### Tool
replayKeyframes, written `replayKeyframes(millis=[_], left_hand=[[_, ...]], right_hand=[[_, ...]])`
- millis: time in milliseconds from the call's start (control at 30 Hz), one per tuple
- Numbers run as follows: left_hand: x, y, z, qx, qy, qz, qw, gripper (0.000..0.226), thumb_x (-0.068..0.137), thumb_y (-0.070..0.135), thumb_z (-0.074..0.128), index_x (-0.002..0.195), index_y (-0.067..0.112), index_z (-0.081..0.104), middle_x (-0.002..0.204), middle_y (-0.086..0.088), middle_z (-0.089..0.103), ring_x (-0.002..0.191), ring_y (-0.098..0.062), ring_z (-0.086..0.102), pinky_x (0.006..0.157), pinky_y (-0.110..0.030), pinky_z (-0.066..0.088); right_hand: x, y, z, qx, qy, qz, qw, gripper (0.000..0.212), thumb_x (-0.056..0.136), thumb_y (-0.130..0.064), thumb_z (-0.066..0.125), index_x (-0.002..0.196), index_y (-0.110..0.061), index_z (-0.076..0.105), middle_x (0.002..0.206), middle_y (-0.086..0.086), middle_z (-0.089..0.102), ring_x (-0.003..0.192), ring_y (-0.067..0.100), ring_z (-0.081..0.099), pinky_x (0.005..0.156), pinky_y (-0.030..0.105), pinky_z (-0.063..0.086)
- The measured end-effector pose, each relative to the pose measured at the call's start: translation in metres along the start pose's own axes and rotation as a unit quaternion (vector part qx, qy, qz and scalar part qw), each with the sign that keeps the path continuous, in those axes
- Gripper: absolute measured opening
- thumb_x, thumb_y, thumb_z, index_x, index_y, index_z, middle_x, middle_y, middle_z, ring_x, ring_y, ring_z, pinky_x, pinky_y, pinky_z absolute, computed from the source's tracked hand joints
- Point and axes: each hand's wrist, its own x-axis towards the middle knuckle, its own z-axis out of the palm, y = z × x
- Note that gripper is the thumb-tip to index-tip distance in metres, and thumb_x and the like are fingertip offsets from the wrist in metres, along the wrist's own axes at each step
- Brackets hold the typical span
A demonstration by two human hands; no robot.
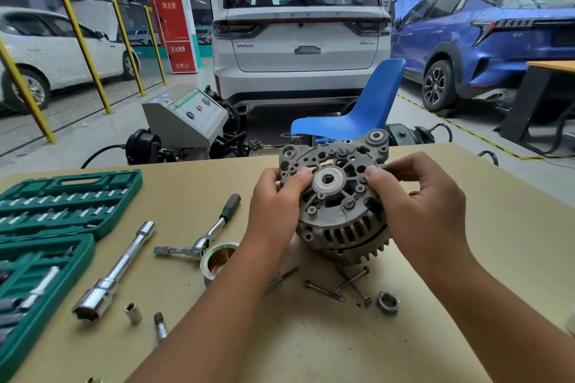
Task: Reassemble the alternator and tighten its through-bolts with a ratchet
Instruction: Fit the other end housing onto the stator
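The grey alternator (pixel 337 202) stands on the tan table, rear cover facing me, white bearing cap at its centre. My left hand (pixel 275 205) grips its left side with the thumb on the cover. My right hand (pixel 417 196) holds the right side, thumb and fingers pinching the cover's edge. Several long through-bolts (pixel 325 291) lie loose on the table just in front of the alternator, beside a hex nut (pixel 387 302). The ratchet (pixel 207 235), with a green-black handle and a short extension, lies to the left of my left forearm.
A brass-lined pulley (pixel 217 260) sits by my left forearm. A long chrome socket wrench (pixel 115 274) and two small sockets (pixel 133 312) lie at left, next to the open green socket case (pixel 62 193). Behind the table stand a blue chair (pixel 370 109), a grey machine and parked cars.
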Motion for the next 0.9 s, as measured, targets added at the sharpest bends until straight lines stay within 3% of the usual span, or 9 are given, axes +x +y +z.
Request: replayKeyframes(millis=[233, 400, 500, 633, 767, 900], left_hand=[[0.000, -0.002, 0.000, 0.034, -0.027, 0.044, 0.998, 0.038, 0.085, 0.060, 0.066, 0.113, 0.035, 0.070, 0.109, 0.006, 0.078, 0.103, -0.018, 0.075, 0.091, -0.050, 0.060], [-0.004, 0.001, 0.002, 0.060, -0.029, 0.073, 0.995, 0.040, 0.083, 0.065, 0.065, 0.115, 0.041, 0.065, 0.111, 0.008, 0.077, 0.104, -0.018, 0.074, 0.091, -0.053, 0.059], [-0.007, 0.002, 0.005, 0.097, -0.030, 0.087, 0.991, 0.045, 0.080, 0.069, 0.063, 0.116, 0.042, 0.063, 0.107, 0.011, 0.077, 0.101, -0.016, 0.074, 0.087, -0.052, 0.060], [-0.013, 0.006, 0.011, 0.168, -0.008, 0.117, 0.979, 0.043, 0.079, 0.075, 0.055, 0.108, 0.045, 0.062, 0.098, 0.017, 0.075, 0.092, -0.008, 0.071, 0.080, -0.048, 0.061], [-0.016, 0.005, 0.013, 0.173, 0.013, 0.123, 0.977, 0.041, 0.078, 0.076, 0.054, 0.105, 0.045, 0.063, 0.097, 0.014, 0.074, 0.092, -0.011, 0.070, 0.080, -0.050, 0.059], [-0.017, 0.003, 0.014, 0.093, -0.003, 0.094, 0.991, 0.040, 0.076, 0.068, 0.062, 0.104, 0.039, 0.065, 0.105, 0.005, 0.074, 0.100, -0.021, 0.072, 0.084, -0.053, 0.060]], right_hand=[[-0.003, 0.004, 0.004, 0.062, -0.018, 0.018, 0.998, 0.009, 0.082, -0.046, 0.066, 0.086, -0.038, 0.062, 0.093, -0.023, 0.068, 0.077, 0.013, 0.069, 0.069, 0.038, 0.057], [-0.005, 0.012, 0.003, 0.099, -0.014, 0.036, 0.994, 0.014, 0.077, -0.045, 0.064, 0.085, -0.035, 0.061, 0.086, -0.014, 0.069, 0.069, 0.019, 0.068, 0.063, 0.047, 0.059], [-0.009, 0.018, -0.003, 0.130, -0.015, 0.036, 0.991, 0.015, 0.076, -0.044, 0.062, 0.084, -0.032, 0.058, 0.075, -0.011, 0.067, 0.059, 0.013, 0.064, 0.051, 0.040, 0.053], [-0.010, 0.025, -0.009, 0.156, -0.016, 0.034, 0.987, 0.014, 0.080, -0.042, 0.062, 0.082, -0.031, 0.055, 0.065, -0.011, 0.062, 0.052, 0.004, 0.057, 0.044, 0.021, 0.043], [-0.008, 0.026, -0.009, 0.167, -0.019, 0.040, 0.985, 0.019, 0.083, -0.048, 0.063, 0.083, -0.031, 0.057, 0.064, -0.009, 0.060, 0.054, 0.009, 0.055, 0.046, 0.030, 0.044], [-0.009, 0.024, -0.010, 0.194, -0.022, 0.033, 0.980, 0.018, 0.081, -0.044, 0.063, 0.079, -0.028, 0.055, 0.058, -0.010, 0.059, 0.048, 0.004, 0.053, 0.041, 0.021, 0.042]])
